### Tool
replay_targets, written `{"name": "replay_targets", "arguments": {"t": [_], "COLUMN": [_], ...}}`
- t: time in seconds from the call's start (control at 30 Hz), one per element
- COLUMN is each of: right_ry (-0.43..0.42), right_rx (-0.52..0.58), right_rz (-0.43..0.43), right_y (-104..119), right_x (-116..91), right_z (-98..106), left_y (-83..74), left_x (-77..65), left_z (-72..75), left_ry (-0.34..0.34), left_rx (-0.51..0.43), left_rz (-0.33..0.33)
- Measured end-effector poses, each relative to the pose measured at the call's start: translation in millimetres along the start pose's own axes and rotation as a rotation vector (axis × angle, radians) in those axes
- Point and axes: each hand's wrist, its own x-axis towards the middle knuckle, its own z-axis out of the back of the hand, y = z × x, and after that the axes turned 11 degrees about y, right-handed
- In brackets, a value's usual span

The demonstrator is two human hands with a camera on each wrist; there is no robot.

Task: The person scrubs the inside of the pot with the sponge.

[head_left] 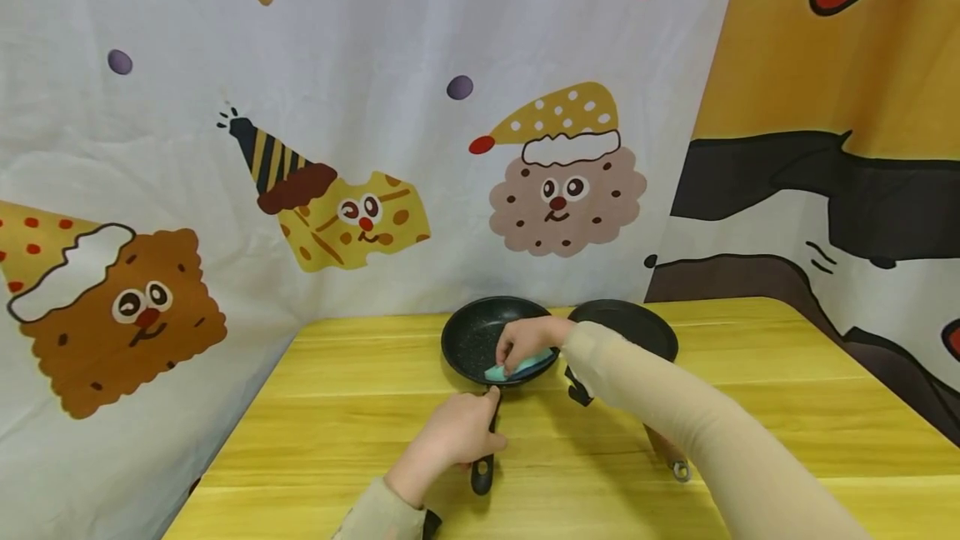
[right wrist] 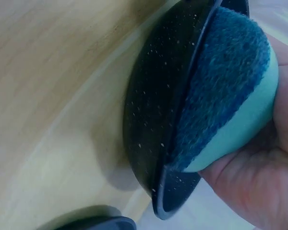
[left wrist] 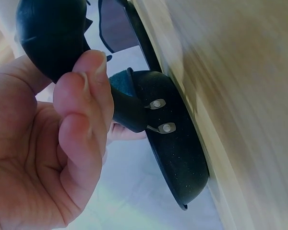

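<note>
A black speckled frying pan (head_left: pixel 480 332) sits on the wooden table, its handle (head_left: pixel 483 477) pointing toward me. My left hand (head_left: pixel 463 427) grips that handle, fingers curled round it in the left wrist view. Inside the pan, near its right front rim, my right hand (head_left: pixel 525 342) holds a sponge (head_left: pixel 495 373). In the right wrist view the sponge (right wrist: pixel 225 86) shows a dark blue-green scouring side and a pale green soft side. Its scouring side lies against the pan's rim. The fingertips of the right hand are hidden behind the sponge there.
A second, flatter black pan (head_left: pixel 626 319) stands just right of the first, partly covered by my right forearm. Its brown handle (head_left: pixel 663 447) ends in a metal ring. A cartoon-printed curtain (head_left: pixel 375 65) hangs behind the table (head_left: pixel 337 423).
</note>
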Motion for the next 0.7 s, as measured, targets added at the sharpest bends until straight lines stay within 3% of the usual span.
{"name": "replay_targets", "arguments": {"t": [0.4,0.7], "right_ry": [-0.046,-0.103], "right_rx": [0.11,0.155], "right_rz": [0.068,0.093], "right_y": [2,10], "right_x": [9,28], "right_z": [-4,-8], "left_y": [0.3,-1.6], "left_x": [-2.6,-1.7], "left_z": [3.1,3.2], "left_ry": [-0.01,-0.025], "left_rx": [-0.009,0.054], "left_rz": [-0.026,-0.048]}}
